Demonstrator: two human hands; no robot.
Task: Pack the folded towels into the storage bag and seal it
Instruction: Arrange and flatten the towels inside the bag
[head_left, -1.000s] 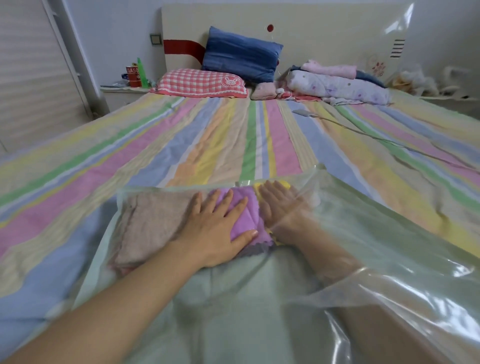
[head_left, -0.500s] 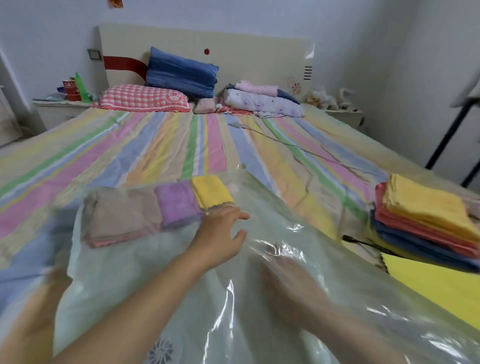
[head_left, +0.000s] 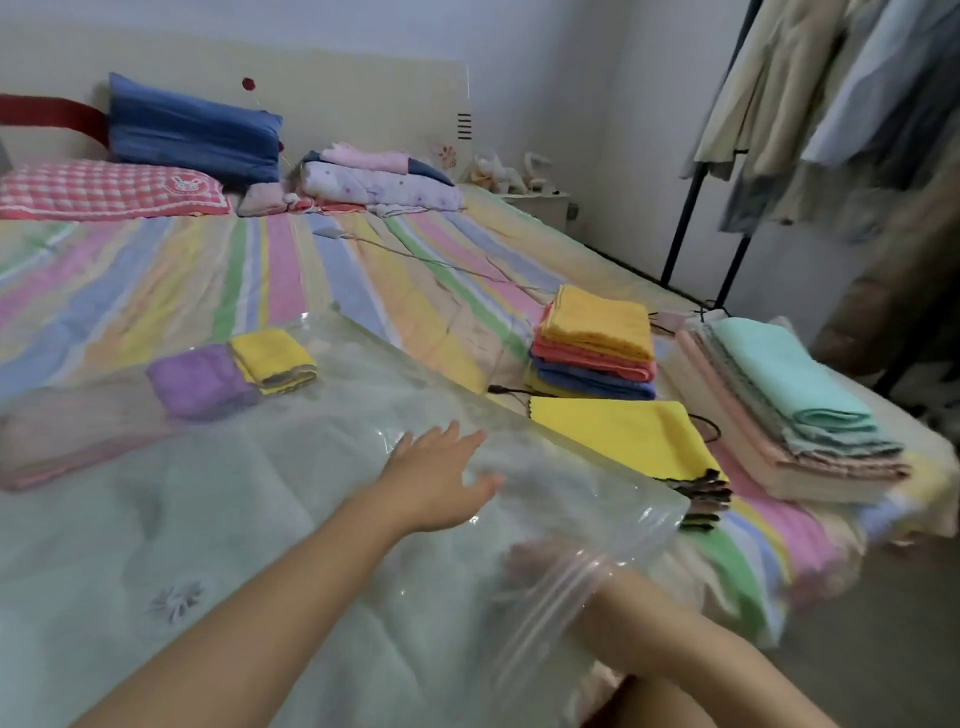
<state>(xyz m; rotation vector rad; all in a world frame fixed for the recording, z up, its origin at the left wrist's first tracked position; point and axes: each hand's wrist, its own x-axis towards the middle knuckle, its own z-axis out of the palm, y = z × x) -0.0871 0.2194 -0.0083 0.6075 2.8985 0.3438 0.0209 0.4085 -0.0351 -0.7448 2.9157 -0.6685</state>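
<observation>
Found clear storage bag (head_left: 311, 519) flat on striped bed (head_left: 156, 275), mouth at near end. Counted three folded towels inside at far end, side by side: brown-pink towel (head_left: 78, 431), purple towel (head_left: 200, 379), yellow towel (head_left: 272, 358). Logged left hand (head_left: 436, 478) flat on top of bag, fingers straight, gripping nothing. Logged right hand (head_left: 540, 566) inside bag mouth, blurred behind plastic; could not tell its grip. Noted towel stack (head_left: 597, 338), flat yellow cloth (head_left: 623, 436) and mint-topped pile (head_left: 779, 395) on bed to the right, outside bag.

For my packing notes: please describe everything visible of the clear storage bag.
The storage bag is clear plastic, flat on the bed, its zip strip unsealed at the near mouth. Three folded towels, brownish, purple, yellow, lie at its far end. The left hand rests on top; the right hand is inside.
</observation>
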